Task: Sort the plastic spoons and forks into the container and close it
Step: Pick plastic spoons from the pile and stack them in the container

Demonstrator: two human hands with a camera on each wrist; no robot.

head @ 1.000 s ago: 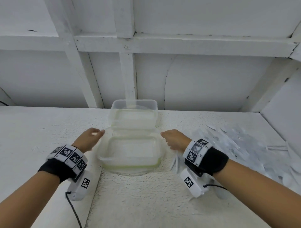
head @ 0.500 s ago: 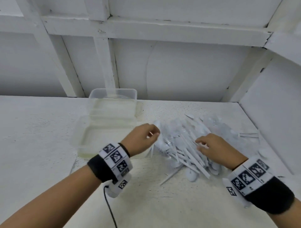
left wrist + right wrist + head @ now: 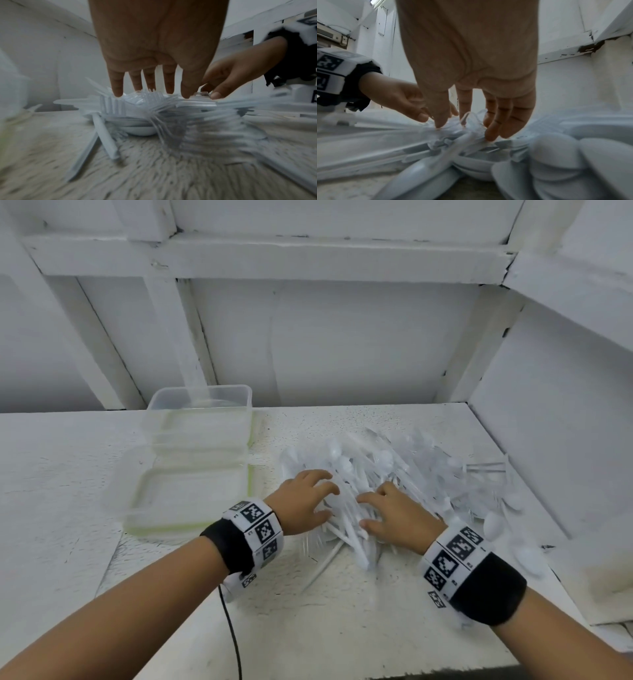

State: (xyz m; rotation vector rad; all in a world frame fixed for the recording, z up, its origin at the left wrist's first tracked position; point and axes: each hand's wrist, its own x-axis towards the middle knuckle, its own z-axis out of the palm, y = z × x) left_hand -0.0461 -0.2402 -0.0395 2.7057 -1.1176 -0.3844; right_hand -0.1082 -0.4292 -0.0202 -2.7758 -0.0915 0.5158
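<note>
A heap of white and clear plastic spoons and forks [image 3: 404, 474] lies on the white table, right of centre. The clear container [image 3: 200, 419] stands open at the back left, and its lid [image 3: 188, 501] lies flat in front of it. My left hand [image 3: 325, 498] rests on the heap's left side, and its straight fingers [image 3: 118, 88] touch fork tines [image 3: 113, 104]. Close beside it my right hand [image 3: 366, 511] spreads over the heap. Its thumb and fingertips [image 3: 491, 135] touch clear cutlery [image 3: 469, 121] without plainly gripping it.
White walls enclose the table at the back and at the right [image 3: 548, 422], close to the heap. Loose spoons [image 3: 496, 522] trail toward the right wall. A black cable [image 3: 233, 628] hangs from my left wrist over the bare table front.
Both hands left the container's sides and moved right onto the cutlery heap. The left hand, loosely curled half a second ago, is now spread flat on the heap. The view has turned right.
</note>
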